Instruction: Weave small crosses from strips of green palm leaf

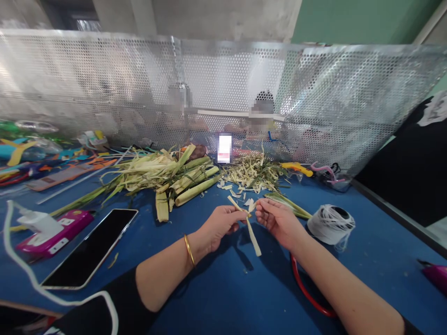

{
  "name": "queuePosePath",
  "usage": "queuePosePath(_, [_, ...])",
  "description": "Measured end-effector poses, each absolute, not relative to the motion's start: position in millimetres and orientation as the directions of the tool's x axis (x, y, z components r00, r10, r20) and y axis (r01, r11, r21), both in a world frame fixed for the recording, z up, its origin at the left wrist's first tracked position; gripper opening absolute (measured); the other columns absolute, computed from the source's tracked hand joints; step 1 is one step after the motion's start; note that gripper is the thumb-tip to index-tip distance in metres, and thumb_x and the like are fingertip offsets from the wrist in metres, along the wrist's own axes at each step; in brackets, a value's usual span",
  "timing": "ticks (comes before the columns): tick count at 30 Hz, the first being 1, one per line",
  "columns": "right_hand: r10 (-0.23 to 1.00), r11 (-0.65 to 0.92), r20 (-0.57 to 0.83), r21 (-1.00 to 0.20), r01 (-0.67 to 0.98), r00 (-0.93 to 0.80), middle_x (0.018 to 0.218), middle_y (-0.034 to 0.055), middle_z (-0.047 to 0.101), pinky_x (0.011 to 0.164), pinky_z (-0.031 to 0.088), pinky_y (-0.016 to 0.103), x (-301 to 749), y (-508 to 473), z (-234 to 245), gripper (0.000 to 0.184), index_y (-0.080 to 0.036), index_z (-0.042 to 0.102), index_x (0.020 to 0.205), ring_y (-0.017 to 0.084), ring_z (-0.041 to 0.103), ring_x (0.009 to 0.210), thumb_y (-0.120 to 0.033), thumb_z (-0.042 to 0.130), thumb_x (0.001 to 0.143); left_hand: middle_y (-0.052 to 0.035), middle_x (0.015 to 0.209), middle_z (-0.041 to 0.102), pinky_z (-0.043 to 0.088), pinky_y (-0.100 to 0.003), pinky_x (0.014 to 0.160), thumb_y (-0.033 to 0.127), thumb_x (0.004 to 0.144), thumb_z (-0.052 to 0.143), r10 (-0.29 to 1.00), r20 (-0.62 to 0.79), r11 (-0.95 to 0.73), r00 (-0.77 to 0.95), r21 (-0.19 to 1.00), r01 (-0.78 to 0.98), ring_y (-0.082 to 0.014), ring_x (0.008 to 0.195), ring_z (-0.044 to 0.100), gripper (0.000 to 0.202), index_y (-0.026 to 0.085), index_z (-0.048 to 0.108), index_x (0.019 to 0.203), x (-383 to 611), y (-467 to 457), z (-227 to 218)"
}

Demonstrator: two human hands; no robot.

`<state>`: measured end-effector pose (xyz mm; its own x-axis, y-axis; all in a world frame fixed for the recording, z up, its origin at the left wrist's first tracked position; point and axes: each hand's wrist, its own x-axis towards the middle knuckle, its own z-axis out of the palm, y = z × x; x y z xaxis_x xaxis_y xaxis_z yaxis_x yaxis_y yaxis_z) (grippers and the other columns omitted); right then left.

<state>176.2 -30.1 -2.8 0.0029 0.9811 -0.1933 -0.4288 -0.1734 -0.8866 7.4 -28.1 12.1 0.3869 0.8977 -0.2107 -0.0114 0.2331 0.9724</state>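
Observation:
Between my thumb and fingers, my left hand (223, 224) pinches a pale strip of plant leaf or husk (253, 239). One end of the strip points up and away, while a longer end hangs down to the right. My right hand (277, 217) is closed in a pinch at a short pale piece that sticks out beside the left fingertips. Whether that piece is part of the same strip, I cannot tell. Beyond my hands lie a heap of thin plant shavings (256, 172) and a bundle of green-yellow stalks (195, 188). White scraps (234, 193) are scattered nearby.
A spool of white string (331, 225) stands right of my right hand, with a red cable (303, 291) under that forearm. At left are a phone (92, 249) and a magenta power strip (52, 237). A perforated metal screen (139, 88) closes the table's back; people sit behind it.

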Motion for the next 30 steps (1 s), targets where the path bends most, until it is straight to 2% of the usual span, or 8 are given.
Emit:
queuePosePath(8, [0.961, -0.259, -0.277, -0.902, -0.346, 0.003, 0.061, -0.0016, 0.062, 0.054, 0.049, 0.020, 177, -30, -4, 0.010, -0.017, 0.065, 0.069, 0.008, 0.060, 0.053, -0.020, 0.074, 0.067, -0.0024, 0.071, 0.064, 0.022, -0.020, 0.041, 0.035, 0.072, 0.062, 0.894, -0.203, 0.203, 0.399, 0.978, 0.043, -0.0041, 0.045, 0.044, 0.021, 0.014, 0.061, 0.069, 8, -26, 10])
queuePosePath(12, [0.965, -0.238, -0.258, -0.937, -0.255, 0.051, 0.065, 0.0003, 0.063, 0.058, 0.050, 0.023, 176, -29, -5, 0.010, -0.017, 0.063, 0.071, 0.010, 0.061, 0.056, -0.024, 0.070, 0.068, -0.0021, 0.064, 0.062, 0.023, -0.019, 0.038, 0.032, 0.074, 0.057, 0.871, -0.236, 0.218, 0.430, 0.972, 0.091, -0.0039, 0.041, 0.041, 0.021, 0.014, 0.060, 0.063, 7, -24, 8])
queuePosePath(16, [0.968, -0.169, -0.185, -0.980, -0.105, 0.168, 0.073, 0.0006, 0.065, 0.057, 0.047, 0.025, 183, -26, 4, 0.015, -0.019, 0.061, 0.079, 0.012, 0.060, 0.056, -0.027, 0.068, 0.067, -0.0026, 0.066, 0.064, 0.021, -0.019, 0.036, 0.025, 0.071, 0.057, 0.893, -0.285, 0.276, 0.349, 0.958, 0.076, -0.0034, 0.039, 0.040, 0.016, 0.013, 0.057, 0.061, 6, -22, 8])
queuePosePath(19, [0.978, -0.065, -0.036, -0.988, 0.140, 0.205, 0.068, -0.0031, 0.061, 0.061, 0.044, 0.025, 195, -35, 23, 0.013, -0.021, 0.062, 0.076, 0.013, 0.057, 0.059, -0.023, 0.067, 0.065, -0.0023, 0.066, 0.064, 0.020, -0.019, 0.036, 0.026, 0.072, 0.059, 0.910, -0.297, 0.294, 0.290, 0.954, 0.057, -0.0033, 0.039, 0.040, 0.015, 0.013, 0.057, 0.065, 5, -20, 10])
queuePosePath(21, [0.982, 0.103, 0.181, -0.734, 0.671, 0.046, 0.071, -0.0011, 0.063, 0.063, 0.042, 0.027, 206, -53, 34, 0.007, -0.022, 0.062, 0.077, 0.016, 0.058, 0.066, -0.026, 0.061, 0.071, -0.0019, 0.065, 0.063, 0.019, -0.019, 0.036, 0.027, 0.072, 0.061, 0.919, -0.297, 0.294, 0.258, 0.954, 0.052, -0.0032, 0.038, 0.040, 0.016, 0.013, 0.058, 0.066, 4, -20, 12])
queuePosePath(23, [0.991, 0.097, 0.126, -0.435, 0.895, -0.046, 0.069, 0.0010, 0.064, 0.059, 0.039, 0.028, 217, -78, 39, 0.007, -0.022, 0.060, 0.076, 0.018, 0.058, 0.065, -0.028, 0.058, 0.074, -0.0017, 0.063, 0.062, 0.018, -0.019, 0.037, 0.026, 0.072, 0.062, 0.925, -0.300, 0.295, 0.233, 0.954, 0.055, -0.0030, 0.038, 0.039, 0.016, 0.012, 0.058, 0.065, 4, -20, 14])
queuePosePath(26, [0.999, -0.036, -0.025, -0.168, 0.985, 0.032, 0.072, 0.0047, 0.065, 0.052, 0.035, 0.028, 232, -119, 29, 0.010, -0.021, 0.059, 0.077, 0.021, 0.060, 0.063, -0.031, 0.057, 0.076, -0.0009, 0.059, 0.060, 0.019, -0.019, 0.038, 0.022, 0.071, 0.061, 0.935, -0.307, 0.297, 0.178, 0.952, 0.080, -0.0027, 0.038, 0.037, 0.014, 0.013, 0.057, 0.061, 5, -20, 15])
queuePosePath(30, [0.988, -0.140, -0.072, -0.092, 0.986, 0.134, 0.090, 0.0116, 0.066, 0.054, 0.038, 0.028, 241, -148, 4, 0.032, -0.017, 0.060, 0.104, 0.025, 0.065, 0.071, -0.021, 0.055, 0.073, 0.0009, 0.051, 0.053, 0.024, -0.019, 0.040, 0.017, 0.070, 0.059, 0.953, -0.269, 0.255, 0.139, 0.961, 0.111, -0.0034, 0.039, 0.036, 0.019, 0.014, 0.053, 0.053, 6, -23, 17])
